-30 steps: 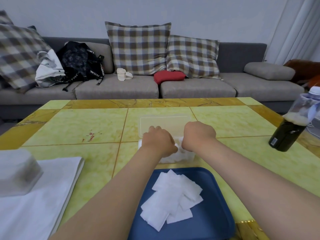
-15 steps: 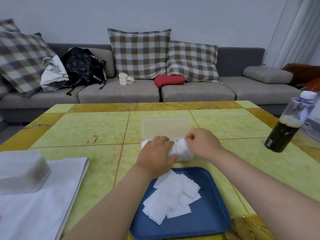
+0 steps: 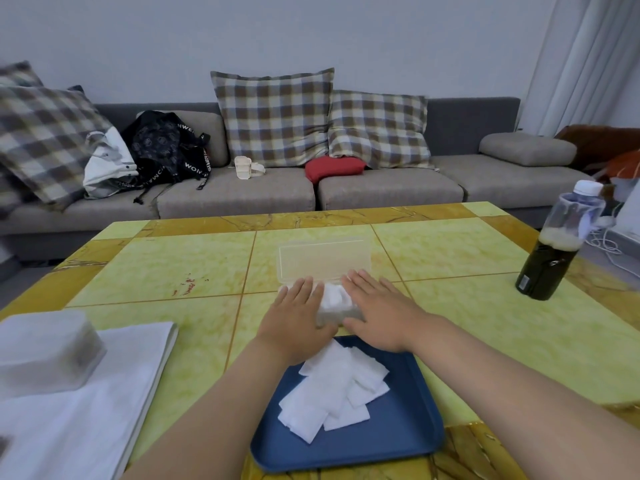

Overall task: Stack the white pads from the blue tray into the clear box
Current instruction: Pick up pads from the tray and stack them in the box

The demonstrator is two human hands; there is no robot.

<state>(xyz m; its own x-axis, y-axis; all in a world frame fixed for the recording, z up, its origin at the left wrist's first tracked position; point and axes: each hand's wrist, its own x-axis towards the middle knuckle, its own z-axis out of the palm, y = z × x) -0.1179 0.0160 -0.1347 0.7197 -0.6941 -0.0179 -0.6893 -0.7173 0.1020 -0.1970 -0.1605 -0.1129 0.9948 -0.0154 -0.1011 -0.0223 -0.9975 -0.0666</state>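
Left hand [image 3: 298,317] & right hand [image 3: 381,311], fingers straight, pressing flat on stack [image 3: 333,300] in clear box [image 3: 325,261], frame ctr. More white pads [image 3: 332,393] loose in blue tray [image 3: 408,441], lower ctr. Risk: once released, stack may spring up & spill onto worktop [image 3: 173,271].

One head-worn wide-angle view, looking forward and down from the near side of the table [image 3: 166,265].

The camera sits above and behind the forearms, which enter from the bottom edge and run toward 12 o'clock; the left hand [image 3: 298,317] and right hand [image 3: 377,313] lie close below the lens at mid-frame, on the clear box [image 3: 323,259]; the blue tray [image 3: 415,441] is nearer still, at 6 o'clock from the box; the tilt is shallow enough that the sofa [image 3: 235,199] and the wall [image 3: 311,36] fill the upper half; the wide lens also takes in a bottle [image 3: 550,258] at 2 o'clock and a white cloth [image 3: 69,427] at 8 o'clock.
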